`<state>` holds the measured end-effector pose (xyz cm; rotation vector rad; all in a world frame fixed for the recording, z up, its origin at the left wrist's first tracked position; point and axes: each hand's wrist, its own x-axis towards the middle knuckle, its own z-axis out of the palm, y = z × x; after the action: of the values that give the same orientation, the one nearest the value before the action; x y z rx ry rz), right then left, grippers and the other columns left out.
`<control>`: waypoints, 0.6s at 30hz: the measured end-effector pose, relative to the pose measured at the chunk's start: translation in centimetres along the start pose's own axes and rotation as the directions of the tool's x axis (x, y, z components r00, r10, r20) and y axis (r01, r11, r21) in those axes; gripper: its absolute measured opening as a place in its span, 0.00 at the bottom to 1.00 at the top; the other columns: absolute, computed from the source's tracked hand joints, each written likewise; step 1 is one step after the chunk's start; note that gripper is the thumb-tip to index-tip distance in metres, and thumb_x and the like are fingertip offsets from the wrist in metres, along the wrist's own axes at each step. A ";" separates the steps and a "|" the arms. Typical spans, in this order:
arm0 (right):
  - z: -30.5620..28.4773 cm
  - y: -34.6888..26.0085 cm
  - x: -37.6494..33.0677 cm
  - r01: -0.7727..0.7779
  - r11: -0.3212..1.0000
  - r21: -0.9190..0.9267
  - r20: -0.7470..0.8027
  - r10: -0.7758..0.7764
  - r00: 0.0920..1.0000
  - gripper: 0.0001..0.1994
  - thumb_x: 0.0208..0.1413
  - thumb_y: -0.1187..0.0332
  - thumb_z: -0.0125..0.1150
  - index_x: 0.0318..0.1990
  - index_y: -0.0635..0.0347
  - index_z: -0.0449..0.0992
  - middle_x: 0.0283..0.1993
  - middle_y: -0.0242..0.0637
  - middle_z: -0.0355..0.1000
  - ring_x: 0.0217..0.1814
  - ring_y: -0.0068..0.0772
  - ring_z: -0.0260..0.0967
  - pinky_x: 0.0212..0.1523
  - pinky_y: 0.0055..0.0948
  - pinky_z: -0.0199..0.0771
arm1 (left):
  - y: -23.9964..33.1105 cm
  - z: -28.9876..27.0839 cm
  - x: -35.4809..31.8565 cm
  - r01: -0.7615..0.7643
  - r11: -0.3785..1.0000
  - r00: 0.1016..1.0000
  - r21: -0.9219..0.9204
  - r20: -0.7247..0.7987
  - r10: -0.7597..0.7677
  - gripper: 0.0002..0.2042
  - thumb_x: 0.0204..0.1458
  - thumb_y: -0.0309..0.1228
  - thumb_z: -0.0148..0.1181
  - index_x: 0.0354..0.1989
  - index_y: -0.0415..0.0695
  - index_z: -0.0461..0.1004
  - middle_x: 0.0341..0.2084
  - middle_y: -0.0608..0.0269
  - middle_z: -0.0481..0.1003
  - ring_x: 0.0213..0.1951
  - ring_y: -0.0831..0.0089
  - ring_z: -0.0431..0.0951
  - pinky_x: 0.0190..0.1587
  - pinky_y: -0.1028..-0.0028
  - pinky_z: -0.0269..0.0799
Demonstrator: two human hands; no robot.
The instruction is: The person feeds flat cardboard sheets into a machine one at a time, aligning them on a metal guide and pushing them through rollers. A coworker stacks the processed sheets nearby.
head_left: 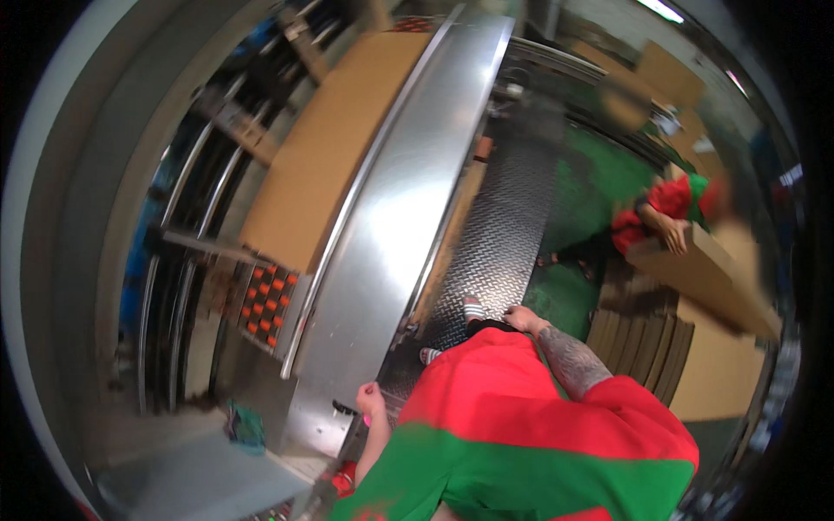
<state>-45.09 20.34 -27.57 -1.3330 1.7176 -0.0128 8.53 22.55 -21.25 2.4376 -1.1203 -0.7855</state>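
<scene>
My left hand (371, 399) is beside the near corner of a long steel table (395, 208), its fingers curled in and nothing seen in them. A small pink spot shows just under it. In front of my body, above the tread-plate floor, hangs my right hand (523, 319); its fingers are small and blurred, and no object shows in it. On the table's far side lies a wide brown cardboard sheet (334, 148).
At right, a co-worker in red and green holds a cardboard stack (708, 273) above bundled cardboard (638, 347). Orange-and-black rollers (268, 306) flank the table's left side. Tread-plate (495, 234) runs along its right side, beside green floor (586, 187). A grey panel (204, 478) is at lower left.
</scene>
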 end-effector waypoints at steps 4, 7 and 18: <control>-0.3 -0.1 0.2 -0.184 0.971 0.151 -0.006 0.188 0.982 0.25 0.61 0.52 0.55 0.55 0.59 0.85 0.58 0.53 0.81 0.61 0.58 0.78 0.64 0.48 0.76 | 1.1 0.2 0.6 -0.039 0.993 0.999 0.111 0.025 0.036 0.18 0.65 0.41 0.65 0.41 0.34 0.81 0.35 0.46 0.84 0.38 0.54 0.85 0.45 0.57 0.80; -1.5 -0.2 -0.2 -0.240 0.945 0.222 -0.021 0.251 0.968 0.25 0.61 0.51 0.56 0.56 0.57 0.85 0.58 0.52 0.81 0.62 0.56 0.78 0.66 0.47 0.75 | 2.8 0.6 1.6 -0.075 0.975 0.997 0.208 -0.009 0.078 0.19 0.66 0.44 0.63 0.40 0.35 0.80 0.34 0.44 0.82 0.39 0.45 0.81 0.47 0.52 0.76; -3.5 6.1 -4.8 -0.369 0.883 0.291 -0.115 0.416 0.902 0.23 0.53 0.57 0.59 0.50 0.62 0.87 0.55 0.58 0.81 0.59 0.59 0.80 0.60 0.49 0.79 | 14.6 5.6 7.5 -0.351 0.916 0.933 0.193 -0.005 0.359 0.14 0.60 0.38 0.62 0.41 0.38 0.79 0.37 0.47 0.83 0.40 0.49 0.82 0.49 0.53 0.77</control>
<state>-52.13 24.75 -25.65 -0.7886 2.0322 -0.1243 0.62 7.09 -20.67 2.2783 -1.6274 -0.5332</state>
